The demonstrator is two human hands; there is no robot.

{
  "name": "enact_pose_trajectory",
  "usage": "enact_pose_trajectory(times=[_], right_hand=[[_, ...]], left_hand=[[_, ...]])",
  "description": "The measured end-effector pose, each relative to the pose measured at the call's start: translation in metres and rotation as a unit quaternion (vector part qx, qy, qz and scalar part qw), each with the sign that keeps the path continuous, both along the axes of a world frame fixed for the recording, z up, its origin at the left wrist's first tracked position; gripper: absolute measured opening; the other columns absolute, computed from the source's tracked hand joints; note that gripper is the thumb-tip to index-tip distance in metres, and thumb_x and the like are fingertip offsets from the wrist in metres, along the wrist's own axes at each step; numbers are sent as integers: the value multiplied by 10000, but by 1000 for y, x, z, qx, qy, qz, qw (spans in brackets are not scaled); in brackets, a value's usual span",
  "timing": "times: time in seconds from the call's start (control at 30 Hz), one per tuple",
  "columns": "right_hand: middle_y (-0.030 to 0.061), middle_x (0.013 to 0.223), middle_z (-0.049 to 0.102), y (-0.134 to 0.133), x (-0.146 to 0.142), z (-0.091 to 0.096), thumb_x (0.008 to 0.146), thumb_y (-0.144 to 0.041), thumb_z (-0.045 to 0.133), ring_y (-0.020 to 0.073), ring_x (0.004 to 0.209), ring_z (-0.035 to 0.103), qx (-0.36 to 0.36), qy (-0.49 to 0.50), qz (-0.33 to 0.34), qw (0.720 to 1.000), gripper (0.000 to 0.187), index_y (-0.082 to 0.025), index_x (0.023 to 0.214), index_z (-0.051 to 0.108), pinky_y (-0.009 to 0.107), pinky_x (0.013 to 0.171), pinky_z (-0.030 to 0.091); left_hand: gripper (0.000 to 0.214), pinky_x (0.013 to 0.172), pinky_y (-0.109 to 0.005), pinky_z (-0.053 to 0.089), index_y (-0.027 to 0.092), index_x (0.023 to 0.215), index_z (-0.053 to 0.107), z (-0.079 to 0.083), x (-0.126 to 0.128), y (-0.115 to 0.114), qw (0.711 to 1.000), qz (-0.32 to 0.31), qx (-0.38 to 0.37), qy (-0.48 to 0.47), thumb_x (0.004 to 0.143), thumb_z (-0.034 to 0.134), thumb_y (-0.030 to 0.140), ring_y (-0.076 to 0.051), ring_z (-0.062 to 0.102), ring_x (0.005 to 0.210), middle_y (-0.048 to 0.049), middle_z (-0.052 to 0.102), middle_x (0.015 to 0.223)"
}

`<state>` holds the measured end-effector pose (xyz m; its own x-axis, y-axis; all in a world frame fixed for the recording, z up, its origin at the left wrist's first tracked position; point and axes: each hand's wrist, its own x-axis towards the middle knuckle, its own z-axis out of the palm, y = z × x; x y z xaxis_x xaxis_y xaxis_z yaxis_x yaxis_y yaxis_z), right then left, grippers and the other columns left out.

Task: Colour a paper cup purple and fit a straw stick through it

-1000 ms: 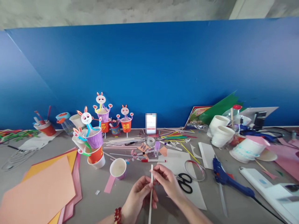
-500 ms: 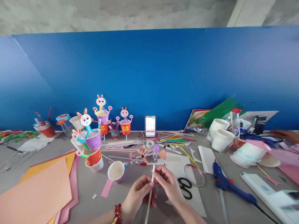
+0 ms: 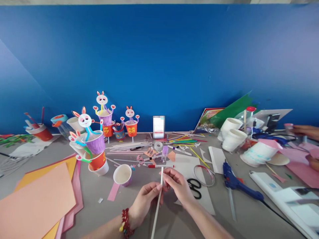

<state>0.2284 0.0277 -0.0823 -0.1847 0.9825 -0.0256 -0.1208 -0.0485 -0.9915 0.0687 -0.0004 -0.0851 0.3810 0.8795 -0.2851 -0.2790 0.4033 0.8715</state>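
A thin white paper stick (image 3: 157, 212) stands tilted between my two hands, its lower end running off toward the bottom edge. My left hand (image 3: 146, 200) is closed on its middle, thumb along the front. Higher up, my right hand (image 3: 176, 184) pinches it near the top end. Black-handled scissors (image 3: 194, 188) lie just right of my right hand, their blades hidden by white paper (image 3: 205, 199). A red marker (image 3: 161, 166) lies beyond the stick's tip. Left of my hands stands a purple-sided paper cup (image 3: 122, 175) beside a pink paper strip (image 3: 114, 191).
Stacked cups with rabbit figures (image 3: 96, 142) stand at left, behind coloured paper sheets (image 3: 42, 196). At right lie a blue glue gun (image 3: 239, 184), a white power strip (image 3: 271, 196) and white cups (image 3: 234, 139). Another person's hand (image 3: 305, 131) reaches in at the far right.
The view has tipped downward, so things sit higher in the picture. Both my hands keep hold of the stick. At the far right, the other person's hand has come further into view, holding something.
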Motion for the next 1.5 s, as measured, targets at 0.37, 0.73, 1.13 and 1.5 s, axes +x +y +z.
enact_pose_trajectory(times=[0.37, 0.73, 1.13, 1.5], right_hand=[[-15, 649, 565, 2, 7, 5, 895, -525, 607, 126, 595, 519, 57, -81, 16, 995, 351, -190, 808, 670, 231, 576, 424], [58, 753, 687, 11, 32, 19, 905, -480, 601, 195, 656, 631, 199, -222, -145, 943, 284, -216, 895, 705, 296, 627, 517], [72, 975, 730, 135, 121, 88, 983, -347, 534, 205, 884, 688, 162, -582, -104, 790, 243, -169, 995, 699, 330, 802, 553], [94, 1253, 611, 181, 114, 33, 965, -323, 598, 226, 1054, 639, 146, -708, 55, 688, 311, -173, 1237, 588, 433, 887, 558]], left_hand=[[340, 510, -194, 356, 166, 906, 604, -6, 0, 0, 997, 41, 10, -68, 825, 698, 482, -77, 465, 509, 28, 568, 596], [305, 410, -222, 168, 204, 759, 449, -7, -1, 2, 990, 105, 0, -98, 881, 588, 447, -55, 259, 378, 87, 418, 461], [443, 415, -209, 143, 211, 670, 371, -10, -5, -1, 995, 51, -8, -87, 855, 619, 529, -36, 195, 376, 98, 354, 430], [426, 396, -210, 131, 221, 729, 373, -17, -5, 2, 996, 31, 9, -79, 848, 631, 538, -45, 207, 364, 109, 352, 428]])
